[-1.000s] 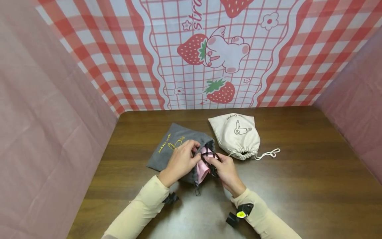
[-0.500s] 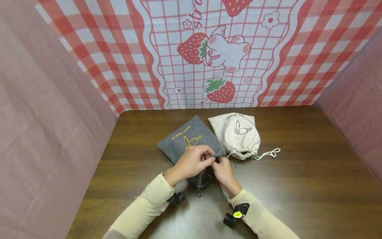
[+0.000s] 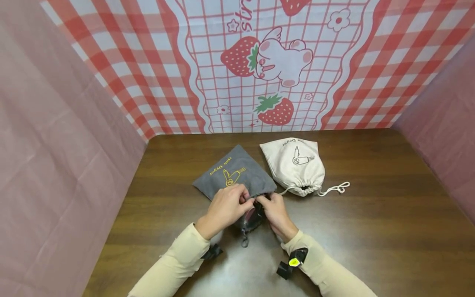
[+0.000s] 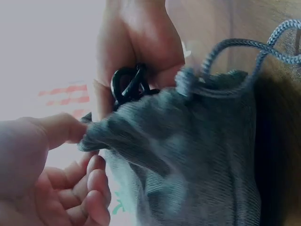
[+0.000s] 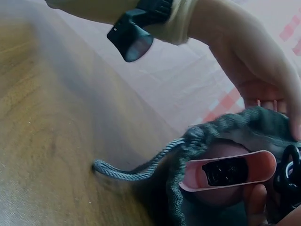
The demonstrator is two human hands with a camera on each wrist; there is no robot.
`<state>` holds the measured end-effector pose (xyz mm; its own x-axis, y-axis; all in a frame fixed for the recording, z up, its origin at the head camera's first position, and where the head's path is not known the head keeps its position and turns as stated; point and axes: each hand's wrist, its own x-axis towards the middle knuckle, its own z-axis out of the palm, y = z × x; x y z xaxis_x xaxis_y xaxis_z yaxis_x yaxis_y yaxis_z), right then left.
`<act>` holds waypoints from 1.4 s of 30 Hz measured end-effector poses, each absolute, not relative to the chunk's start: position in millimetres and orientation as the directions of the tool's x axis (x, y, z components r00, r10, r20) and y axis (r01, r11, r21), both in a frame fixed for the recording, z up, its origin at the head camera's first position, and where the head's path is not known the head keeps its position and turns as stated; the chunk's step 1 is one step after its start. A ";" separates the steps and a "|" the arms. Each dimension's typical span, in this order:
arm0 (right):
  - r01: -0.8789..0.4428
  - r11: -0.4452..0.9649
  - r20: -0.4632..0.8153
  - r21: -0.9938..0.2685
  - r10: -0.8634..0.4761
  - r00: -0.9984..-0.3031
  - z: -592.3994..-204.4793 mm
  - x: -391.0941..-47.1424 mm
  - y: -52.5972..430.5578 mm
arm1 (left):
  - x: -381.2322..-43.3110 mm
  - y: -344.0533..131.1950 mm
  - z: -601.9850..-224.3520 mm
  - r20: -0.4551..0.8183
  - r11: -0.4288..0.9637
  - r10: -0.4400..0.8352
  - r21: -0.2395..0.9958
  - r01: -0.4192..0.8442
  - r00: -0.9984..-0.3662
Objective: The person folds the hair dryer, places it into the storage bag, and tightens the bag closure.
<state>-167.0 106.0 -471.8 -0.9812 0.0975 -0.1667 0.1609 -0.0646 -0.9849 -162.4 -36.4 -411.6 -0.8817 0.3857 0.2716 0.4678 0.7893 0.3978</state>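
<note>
A grey drawstring bag [image 3: 237,169] with yellow "Hair Dryer" print lies on the table, its mouth towards me. Inside the mouth sits a pink hair dryer [image 5: 265,165], its flat nozzle facing out with a dark opening. My left hand [image 3: 224,208] pinches the bag's rim between thumb and fingers. At the right side of the mouth, my right hand [image 3: 278,216] holds the bundled black cord [image 4: 127,84], its fingertips partly hidden by the rim. The bag's grey drawstring [image 5: 136,175] hangs loose in a loop.
A white drawstring bag [image 3: 297,165] with a hair dryer print lies to the right of the grey bag. Its white string [image 3: 335,189] trails right on the wooden table [image 3: 371,231]. Pink cloth [image 3: 67,136] and a strawberry-print cloth [image 3: 274,74] wall the table in.
The grey bag has turned and shifted right, its printed side now flatter. The black cord has gone from over the pink dryer into the bag's mouth, both hands staying at the opening.
</note>
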 end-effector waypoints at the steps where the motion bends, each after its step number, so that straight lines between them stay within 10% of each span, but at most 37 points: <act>1: 0.152 -0.065 -0.158 -0.986 0.104 -0.982 -471.1 -168.1 106.2 | -162.2 -37.5 -410.9 0.264 0.776 0.400 0.411 0.478 -0.878; 12: 0.205 -0.063 -0.209 -0.977 0.067 -0.976 -476.2 -175.3 100.1 | -165.0 -42.8 -409.9 0.158 0.639 0.460 0.624 0.449 -0.874; 25: 0.244 0.304 -0.277 -0.921 -0.072 -0.958 -475.1 -182.3 105.0 | -168.4 -50.1 -413.3 0.153 0.660 0.371 0.651 0.376 -0.916; 42: -0.104 0.588 -0.116 -0.802 -0.324 -0.939 -432.5 -165.9 157.9 | -169.3 -49.3 -419.0 0.150 0.660 0.344 0.663 0.352 -0.927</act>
<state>-165.9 157.9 -432.5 -0.9390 -0.3236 -0.1161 -0.1036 0.5884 -0.8019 -169.3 -49.3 -419.0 -0.9271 0.3436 0.1500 0.3521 0.6603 0.6634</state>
